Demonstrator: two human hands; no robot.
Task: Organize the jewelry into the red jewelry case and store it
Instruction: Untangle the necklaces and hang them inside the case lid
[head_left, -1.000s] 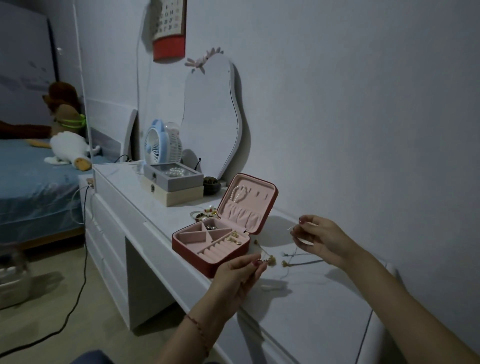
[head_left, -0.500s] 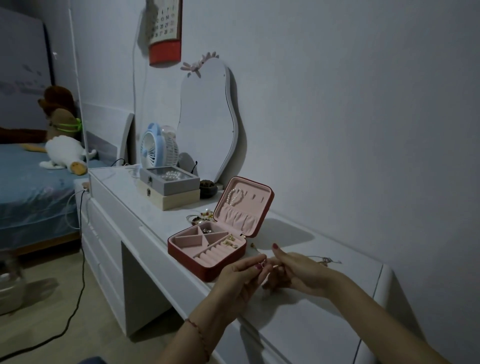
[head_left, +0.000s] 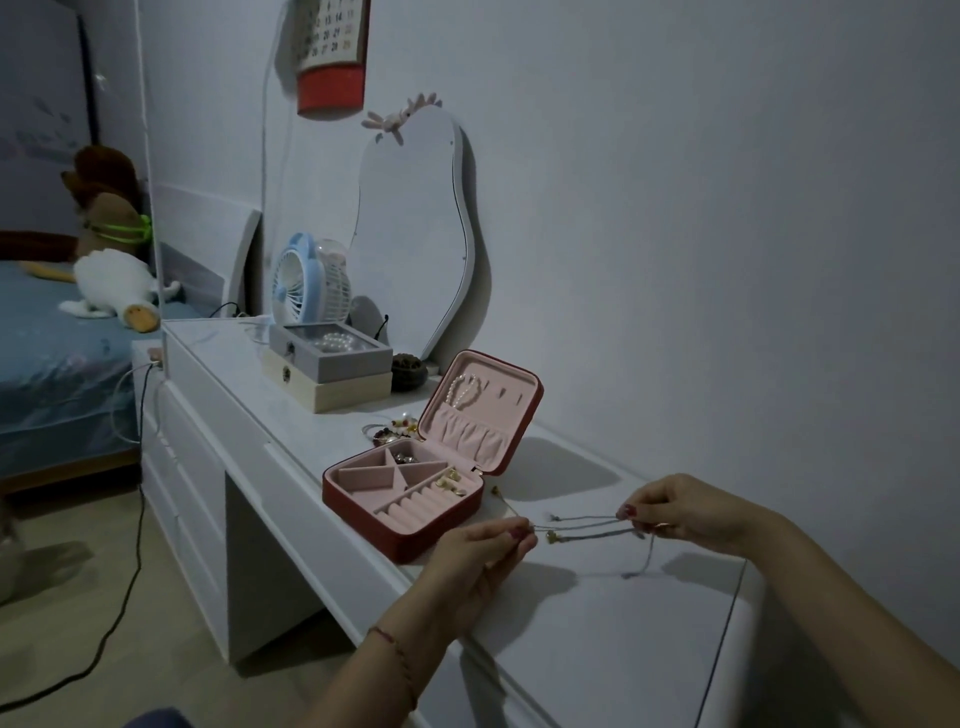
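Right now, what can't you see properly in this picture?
- Calendar, head view: top cut off by the frame edge.
- Necklace between left hand and right hand: charms too small and dim.
- Jewelry case: pieces inside too small to name.

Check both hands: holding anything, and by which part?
Both hold one thin grey cord necklace, stretched between them. Left hand pinches the end with the small gold charms; right hand pinches the cord's other end in its fingertips.
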